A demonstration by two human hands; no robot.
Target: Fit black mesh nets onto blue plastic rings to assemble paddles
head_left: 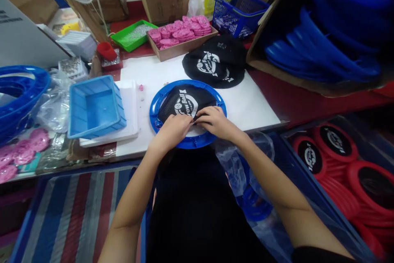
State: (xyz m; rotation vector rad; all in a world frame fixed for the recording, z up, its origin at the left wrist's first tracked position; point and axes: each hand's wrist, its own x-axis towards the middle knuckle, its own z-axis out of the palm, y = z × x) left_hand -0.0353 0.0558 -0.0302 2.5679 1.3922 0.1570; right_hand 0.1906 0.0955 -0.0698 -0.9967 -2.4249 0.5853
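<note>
A blue plastic ring (154,109) lies on the white table sheet in front of me. Inside it is a black mesh disc (172,101) with white printed lettering, its near edge short of the ring's near side. My left hand (175,129) and my right hand (217,121) meet at that near edge, fingertips almost touching, both pinching the black fabric. My wrists pass over the ring's near rim. More black printed discs (227,60) lie stacked just behind the ring.
A light blue bin (97,109) stands left of the ring. Behind are a green tray (131,38), a carton of pink pieces (181,33) and a blue basket (238,12). A box of blue rings (323,45) leans at right, above a crate of red discs (335,172).
</note>
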